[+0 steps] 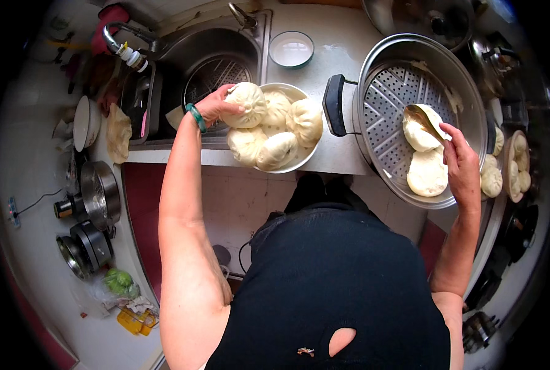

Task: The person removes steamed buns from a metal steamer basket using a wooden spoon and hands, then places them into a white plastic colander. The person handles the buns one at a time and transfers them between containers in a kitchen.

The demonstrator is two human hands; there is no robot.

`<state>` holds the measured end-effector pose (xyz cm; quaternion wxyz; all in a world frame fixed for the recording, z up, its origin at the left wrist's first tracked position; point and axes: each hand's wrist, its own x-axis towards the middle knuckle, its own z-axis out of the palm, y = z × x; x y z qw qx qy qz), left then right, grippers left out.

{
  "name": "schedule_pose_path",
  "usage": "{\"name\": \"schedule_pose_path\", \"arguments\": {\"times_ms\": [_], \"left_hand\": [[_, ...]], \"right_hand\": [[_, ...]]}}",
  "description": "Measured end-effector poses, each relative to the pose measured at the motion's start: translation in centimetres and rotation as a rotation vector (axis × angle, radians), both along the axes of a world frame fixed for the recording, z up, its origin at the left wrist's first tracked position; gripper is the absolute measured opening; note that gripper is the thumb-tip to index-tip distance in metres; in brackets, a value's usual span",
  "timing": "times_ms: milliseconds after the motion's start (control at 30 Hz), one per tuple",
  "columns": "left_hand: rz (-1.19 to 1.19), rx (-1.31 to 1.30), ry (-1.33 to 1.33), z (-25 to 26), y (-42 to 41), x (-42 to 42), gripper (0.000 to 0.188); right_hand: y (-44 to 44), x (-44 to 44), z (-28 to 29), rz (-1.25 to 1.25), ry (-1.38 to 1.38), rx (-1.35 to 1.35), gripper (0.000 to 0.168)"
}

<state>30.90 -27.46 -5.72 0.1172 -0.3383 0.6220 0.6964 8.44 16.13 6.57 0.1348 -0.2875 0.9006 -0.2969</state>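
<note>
My left hand grips a pleated steamed bun at the upper left of a white bowl. Several more buns fill that bowl, which stands at the counter's front edge. On the right, my right hand holds a metal spoon. The spoon's bowl rests against a bun inside a steel steamer pot. Nearer to me, another bun lies smooth side up on the perforated steamer plate. Scraps of dough cling to the pot's inner wall.
A small bowl stands behind the buns. At left is a steel sink with a perforated plate in it. The pot's black handle juts toward the bowl. More buns lie right of the pot. A steel basin stands far left.
</note>
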Motion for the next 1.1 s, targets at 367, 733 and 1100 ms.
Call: {"name": "schedule_pose_path", "arguments": {"times_ms": [367, 733, 1100], "left_hand": [[0.195, 0.002, -0.04, -1.8, -1.4, 1.5, 0.065], [0.432, -0.005, -0.067, -2.6, -1.2, 2.6, 0.058], [0.107, 0.014, 0.672, 13.5, 21.3, -4.5, 0.051]], "right_hand": [[-0.7, 0.2, -0.1, -0.024, -0.011, -0.022, 0.029], [0.0, -1.0, 1.7, -0.006, -0.16, -0.254, 0.03], [-5.9, 4.5, 3.6, 0.065, -0.672, -0.763, 0.016]]}}
